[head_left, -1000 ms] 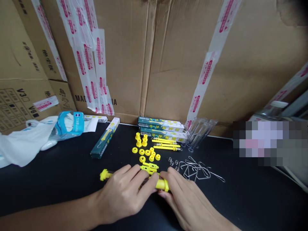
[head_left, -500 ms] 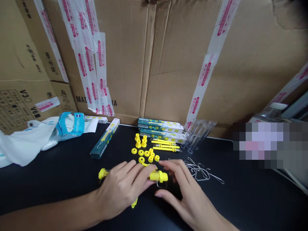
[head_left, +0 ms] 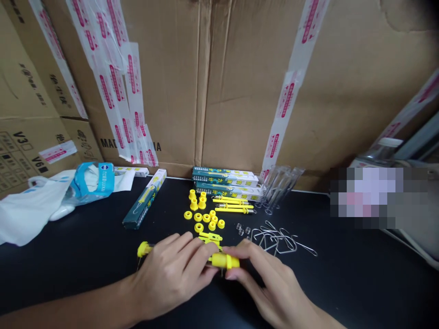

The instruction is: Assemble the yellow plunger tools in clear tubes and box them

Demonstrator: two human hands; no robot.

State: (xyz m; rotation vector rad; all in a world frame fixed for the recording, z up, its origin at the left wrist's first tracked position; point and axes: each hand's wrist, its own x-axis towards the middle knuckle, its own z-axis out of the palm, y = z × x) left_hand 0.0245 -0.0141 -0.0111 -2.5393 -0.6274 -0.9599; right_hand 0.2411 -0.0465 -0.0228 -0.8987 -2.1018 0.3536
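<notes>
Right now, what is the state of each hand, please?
Left hand: closed on the yellow plastic tube.
Right hand: closed on its yellow end.

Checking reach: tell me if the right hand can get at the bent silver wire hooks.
Probably yes: the right hand sits just below the bent silver wire hooks, nothing lying between them, though it must first release the yellow plastic tube.

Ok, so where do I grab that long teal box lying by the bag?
Pinch the teal box across its two long sides, coming from above on its left. It lies flat and slanted on the black table, and it's narrow, and that side keeps you away from the yellow rings.
</notes>
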